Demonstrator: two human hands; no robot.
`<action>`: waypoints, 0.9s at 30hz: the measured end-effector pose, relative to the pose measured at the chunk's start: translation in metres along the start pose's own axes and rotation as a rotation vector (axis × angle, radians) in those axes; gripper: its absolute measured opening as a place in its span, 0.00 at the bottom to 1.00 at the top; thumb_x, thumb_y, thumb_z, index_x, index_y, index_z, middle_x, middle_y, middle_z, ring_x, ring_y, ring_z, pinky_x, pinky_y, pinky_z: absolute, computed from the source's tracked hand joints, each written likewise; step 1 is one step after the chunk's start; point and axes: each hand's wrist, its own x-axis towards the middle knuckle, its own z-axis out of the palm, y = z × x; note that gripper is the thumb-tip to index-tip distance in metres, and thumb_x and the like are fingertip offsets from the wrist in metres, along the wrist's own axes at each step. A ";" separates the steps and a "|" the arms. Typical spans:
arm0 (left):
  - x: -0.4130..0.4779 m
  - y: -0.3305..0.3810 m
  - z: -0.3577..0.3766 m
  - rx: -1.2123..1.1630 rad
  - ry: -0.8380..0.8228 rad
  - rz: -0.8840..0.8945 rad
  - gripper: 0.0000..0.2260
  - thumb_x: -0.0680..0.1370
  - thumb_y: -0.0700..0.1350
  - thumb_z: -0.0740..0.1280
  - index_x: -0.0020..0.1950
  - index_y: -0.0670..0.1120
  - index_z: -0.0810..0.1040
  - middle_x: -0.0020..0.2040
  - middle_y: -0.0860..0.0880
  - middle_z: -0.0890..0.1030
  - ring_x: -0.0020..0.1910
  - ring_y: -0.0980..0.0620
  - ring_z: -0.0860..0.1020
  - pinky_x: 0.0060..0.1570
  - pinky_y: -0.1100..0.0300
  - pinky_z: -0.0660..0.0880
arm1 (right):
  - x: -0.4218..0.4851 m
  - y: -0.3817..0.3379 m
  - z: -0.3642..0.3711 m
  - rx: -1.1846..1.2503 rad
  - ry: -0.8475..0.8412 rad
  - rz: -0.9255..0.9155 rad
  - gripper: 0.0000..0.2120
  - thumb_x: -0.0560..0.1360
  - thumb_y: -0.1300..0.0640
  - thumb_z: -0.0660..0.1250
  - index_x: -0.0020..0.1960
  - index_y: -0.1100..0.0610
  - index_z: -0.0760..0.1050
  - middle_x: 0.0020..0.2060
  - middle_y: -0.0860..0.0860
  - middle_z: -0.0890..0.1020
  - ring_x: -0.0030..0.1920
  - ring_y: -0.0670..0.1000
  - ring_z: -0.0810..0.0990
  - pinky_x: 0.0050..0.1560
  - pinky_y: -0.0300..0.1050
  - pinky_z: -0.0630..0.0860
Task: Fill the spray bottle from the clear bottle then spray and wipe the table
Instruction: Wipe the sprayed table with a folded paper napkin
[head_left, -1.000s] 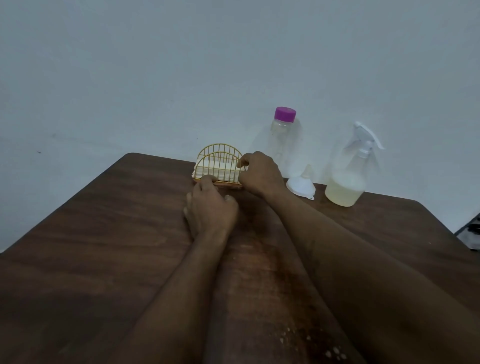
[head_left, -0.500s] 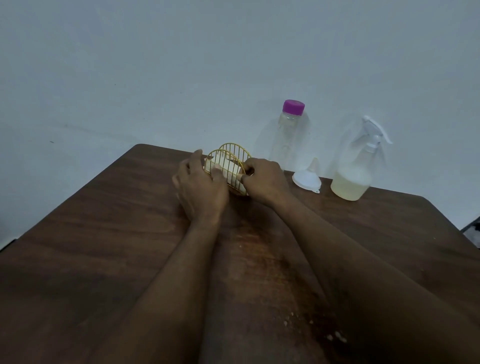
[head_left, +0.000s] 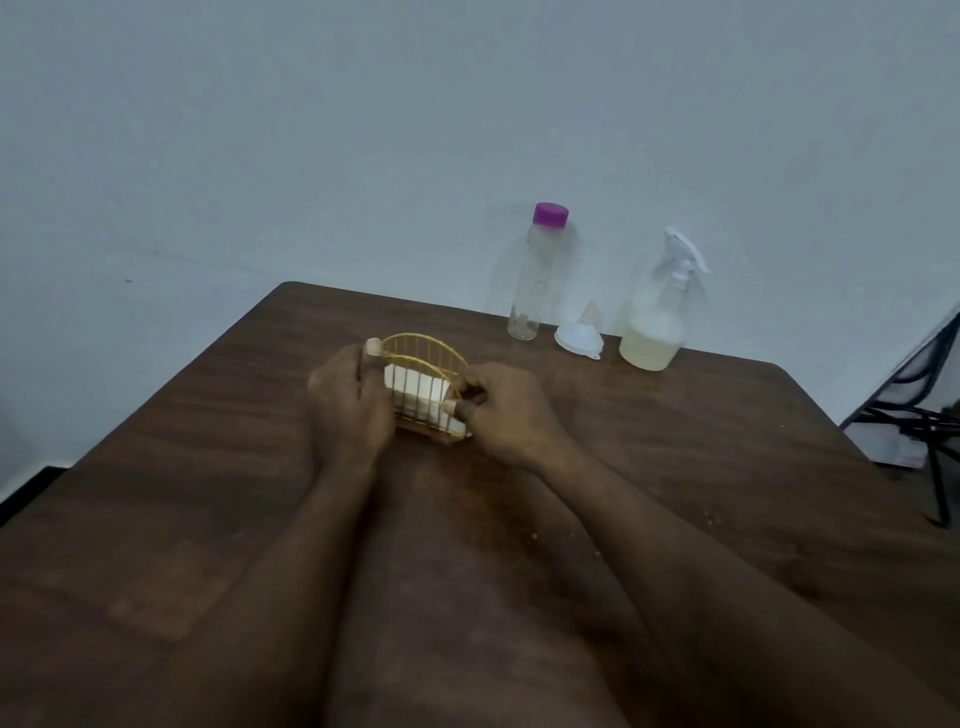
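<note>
A gold wire napkin holder with white napkins stands mid-table, turned at an angle. My left hand grips its left end, fingers curled round the wire. My right hand pinches its right end. The clear bottle with a purple cap stands at the table's back edge and looks nearly empty. The spray bottle, white trigger head on, stands to its right, about a third full of pale yellowish liquid. A white funnel lies upside down between the two bottles.
The brown wooden table meets a pale wall at the back. Small white crumbs lie right of centre. A black metal frame stands off the table's right edge.
Both hands have drawn the napkin holder away from the back edge toward me and turned it at an angle. My view has shifted, so the bottles sit further right.
</note>
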 end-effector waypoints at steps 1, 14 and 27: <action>-0.005 -0.002 -0.012 0.000 0.006 -0.014 0.20 0.87 0.52 0.57 0.41 0.43 0.76 0.37 0.48 0.79 0.39 0.47 0.77 0.41 0.47 0.73 | -0.009 -0.010 0.001 0.002 -0.018 -0.028 0.05 0.77 0.51 0.75 0.43 0.44 0.81 0.43 0.43 0.82 0.45 0.45 0.80 0.46 0.49 0.79; -0.066 0.001 -0.087 -0.152 -0.032 -0.191 0.25 0.84 0.65 0.57 0.41 0.50 0.84 0.39 0.54 0.85 0.40 0.56 0.83 0.44 0.48 0.81 | -0.068 -0.031 -0.015 0.109 0.069 0.237 0.06 0.74 0.52 0.78 0.43 0.47 0.82 0.38 0.43 0.85 0.39 0.41 0.82 0.39 0.37 0.78; -0.066 -0.002 -0.090 -0.036 -0.017 -0.092 0.28 0.84 0.65 0.54 0.39 0.50 0.84 0.37 0.55 0.83 0.42 0.51 0.81 0.43 0.48 0.79 | -0.062 -0.042 -0.009 -0.079 0.099 0.187 0.06 0.77 0.53 0.76 0.41 0.47 0.83 0.38 0.41 0.85 0.39 0.42 0.82 0.37 0.40 0.77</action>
